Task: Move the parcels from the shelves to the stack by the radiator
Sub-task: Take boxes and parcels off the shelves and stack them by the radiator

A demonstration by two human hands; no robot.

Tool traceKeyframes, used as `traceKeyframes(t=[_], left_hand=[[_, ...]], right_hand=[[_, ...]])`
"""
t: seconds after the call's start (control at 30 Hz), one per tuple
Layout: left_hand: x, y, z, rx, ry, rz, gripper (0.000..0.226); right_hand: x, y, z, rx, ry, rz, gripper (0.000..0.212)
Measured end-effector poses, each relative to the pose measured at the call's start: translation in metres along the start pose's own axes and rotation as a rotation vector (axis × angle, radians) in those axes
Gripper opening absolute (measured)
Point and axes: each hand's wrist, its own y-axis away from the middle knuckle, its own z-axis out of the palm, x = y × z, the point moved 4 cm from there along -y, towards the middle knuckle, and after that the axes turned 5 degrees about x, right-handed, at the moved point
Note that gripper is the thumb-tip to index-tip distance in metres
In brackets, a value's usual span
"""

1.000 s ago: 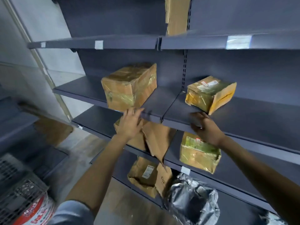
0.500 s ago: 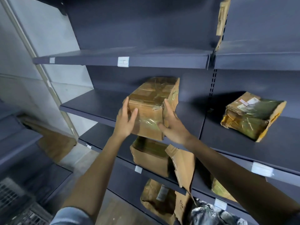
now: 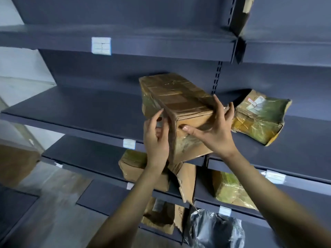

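Left hand (image 3: 155, 140) covers the near left face of the taped box (image 3: 179, 111); whether its base touches the shelf (image 3: 71, 111): cannot tell. Brown object (image 3: 16, 161) at left: blurred, cut by frame edge. Label (image 3: 255, 102) on crushed parcel (image 3: 259, 117): illegible. Lower-shelf parcels partly hidden behind forearms.

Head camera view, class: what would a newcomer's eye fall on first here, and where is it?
First, the taped brown parcel at the centre, tilted and gripped between the left hand and the right hand in front of the dark shelf. Next, the crumpled green-tinted parcel lying on the shelf just to its right. Below, more battered parcels sit on the lower shelves.
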Motion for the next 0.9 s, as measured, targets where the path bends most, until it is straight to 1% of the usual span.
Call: traceKeyframes(t=[0.1, 0.17, 0.23, 0.3, 0.37, 0.4, 0.43, 0.47, 0.53, 0.57, 0.6, 0.63, 0.67, 0.7, 0.77, 0.8, 0.83, 0.9], left_hand=[[0.005, 0.018, 0.018, 0.041, 0.107, 0.053, 0.027], [0.007, 0.026, 0.027, 0.018, 0.134, 0.033, 0.034], [0.012, 0.038, 0.039, -0.056, 0.143, 0.017, 0.044], [0.025, 0.058, 0.052, -0.109, 0.159, -0.065, 0.044], [0.04, 0.089, 0.062, -0.109, 0.21, -0.196, 0.045], [0.049, 0.108, 0.066, -0.108, 0.235, -0.232, 0.049], [0.059, 0.128, 0.068, -0.112, 0.239, -0.25, 0.058], [0.066, 0.147, 0.071, -0.133, 0.238, -0.261, 0.071], [0.087, 0.193, 0.079, -0.222, 0.253, -0.295, 0.093], [0.098, 0.216, 0.083, -0.27, 0.264, -0.328, 0.095], [0.113, 0.244, 0.086, -0.323, 0.282, -0.343, 0.088], [0.126, 0.272, 0.089, -0.373, 0.285, -0.343, 0.077], [0.137, 0.301, 0.09, -0.418, 0.268, -0.342, 0.071], [0.147, 0.329, 0.089, -0.453, 0.25, -0.337, 0.073], [0.163, 0.388, 0.09, -0.547, 0.2, -0.303, 0.093], [0.172, 0.418, 0.094, -0.627, 0.17, -0.289, 0.102], [0.182, 0.446, 0.098, -0.713, 0.135, -0.27, 0.105], [0.205, 0.497, 0.112, -0.813, 0.125, -0.275, 0.092]], right_hand=[[0.01, -0.006, -0.02, 0.01, 0.08, -0.051, 0.112], [0.015, -0.006, -0.035, -0.01, 0.079, -0.054, 0.099], [0.016, -0.003, -0.055, -0.019, 0.056, -0.041, 0.081], [0.017, 0.001, -0.08, -0.042, -0.018, 0.015, 0.06], [0.013, 0.008, -0.106, -0.091, -0.114, 0.046, 0.031], [0.013, 0.013, -0.12, -0.1, -0.177, 0.066, 0.019], [0.015, 0.02, -0.136, -0.089, -0.257, 0.099, 0.01], [0.018, 0.027, -0.149, -0.065, -0.312, 0.131, 0.008], [0.031, 0.049, -0.184, -0.001, -0.335, 0.189, 0.014], [0.039, 0.06, -0.202, 0.012, -0.374, 0.237, 0.024], [0.046, 0.077, -0.225, 0.011, -0.433, 0.295, 0.034], [0.054, 0.094, -0.25, 0.0, -0.479, 0.357, 0.039], [0.061, 0.112, -0.275, -0.016, -0.498, 0.407, 0.041], [0.068, 0.13, -0.301, -0.036, -0.487, 0.444, 0.041], [0.083, 0.173, -0.352, -0.057, -0.449, 0.495, 0.035], [0.089, 0.195, -0.379, -0.036, -0.442, 0.522, 0.034], [0.096, 0.217, -0.405, 0.005, -0.439, 0.559, 0.035], [0.104, 0.265, -0.463, 0.108, -0.418, 0.635, 0.038]])
